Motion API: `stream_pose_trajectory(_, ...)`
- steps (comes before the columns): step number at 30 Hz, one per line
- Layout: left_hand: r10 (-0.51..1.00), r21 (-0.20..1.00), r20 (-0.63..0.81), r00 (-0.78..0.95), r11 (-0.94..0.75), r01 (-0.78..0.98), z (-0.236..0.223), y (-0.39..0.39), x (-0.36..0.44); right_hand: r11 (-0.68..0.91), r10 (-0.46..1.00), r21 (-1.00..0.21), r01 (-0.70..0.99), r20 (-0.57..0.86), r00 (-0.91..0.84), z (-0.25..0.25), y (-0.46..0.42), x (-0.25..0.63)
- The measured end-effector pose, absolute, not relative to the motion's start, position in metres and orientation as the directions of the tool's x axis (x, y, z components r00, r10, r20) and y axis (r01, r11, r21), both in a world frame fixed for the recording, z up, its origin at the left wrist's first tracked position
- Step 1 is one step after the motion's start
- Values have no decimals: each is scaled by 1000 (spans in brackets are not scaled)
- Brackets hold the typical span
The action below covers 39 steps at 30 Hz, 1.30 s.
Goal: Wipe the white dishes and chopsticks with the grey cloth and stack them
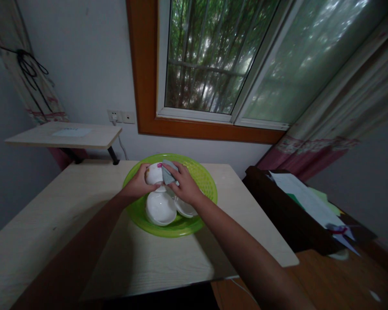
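My left hand (138,184) grips a white bowl (154,174) with a pink flower pattern, fingers at its far side and thumb at its near side. The bowl is tilted, its outer wall showing. In my right hand (186,184) is a grey cloth (169,172), pressed against the bowl's right side. Both hands are over a green plastic basket (171,232). Inside it, just below my hands, lies a white bowl (161,209) facing up. Another white dish (185,208) sits beside it, partly hidden by my right hand and wrist.
The basket stands on a pale wooden table (245,224). A small raised shelf (67,137) with a sheet of paper is at the back left. Papers (304,198) lie on a dark brown piece of furniture (271,211) to the right. A window (213,64) is behind the table.
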State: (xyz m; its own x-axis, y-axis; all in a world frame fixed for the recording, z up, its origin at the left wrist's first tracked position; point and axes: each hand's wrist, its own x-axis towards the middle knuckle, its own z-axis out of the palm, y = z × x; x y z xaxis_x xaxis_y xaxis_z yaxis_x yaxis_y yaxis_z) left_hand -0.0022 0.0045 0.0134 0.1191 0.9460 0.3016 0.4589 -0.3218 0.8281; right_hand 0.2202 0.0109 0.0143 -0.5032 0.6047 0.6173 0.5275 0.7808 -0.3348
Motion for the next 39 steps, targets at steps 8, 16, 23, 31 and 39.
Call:
stream_pose_trajectory(8,958,841,278,66,-276,465,19,0,-1,804,548,-201,560,619,-563,20,7,215)
stream_pose_trajectory(16,961,873,276,-11,-246,421,11,8,-5,707,624,-174,685,609,-489,27,1,216)
stream_pose_trajectory(23,973,894,232,6,-216,393,15,5,-3,709,622,-249,660,662,-419,15,12,216)
stream_pose_trajectory(31,971,849,234,52,-230,475,18,2,-1,787,534,-217,577,708,-462,12,17,217)
stream_pose_trajectory(39,958,786,282,58,-265,558,17,0,1,815,524,-232,531,686,-505,15,12,213)
